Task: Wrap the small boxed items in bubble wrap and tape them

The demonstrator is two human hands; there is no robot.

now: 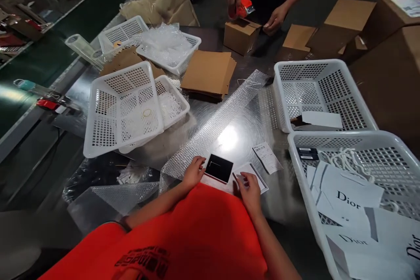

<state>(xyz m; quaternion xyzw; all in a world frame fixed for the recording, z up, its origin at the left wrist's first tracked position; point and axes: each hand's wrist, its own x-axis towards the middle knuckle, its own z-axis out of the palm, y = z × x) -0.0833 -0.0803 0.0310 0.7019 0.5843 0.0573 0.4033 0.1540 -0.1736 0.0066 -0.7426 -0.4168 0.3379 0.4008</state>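
Observation:
A shallow white box (219, 168) with a black inside lies on the metal table in front of me. A thin light line shows on its black surface. My left hand (194, 171) grips the box's left edge, fingers closed against it. Just right of the box, my right hand (250, 189) is bent over a white box lid (261, 182), partly covering it. A small dark slim shape shows at its fingertips; what it is I cannot make out. A printed paper slip (267, 157) lies beyond the lid.
Bubble wrap (210, 129) stretches diagonally across the table. White baskets (123, 116) stand left; another basket (293, 183) at right holds Dior paper bags (348, 199). Flat cardboard (206, 72) is stacked ahead. Across the table, a person's hand holds a red tape dispenser (244, 6) over a carton (241, 37).

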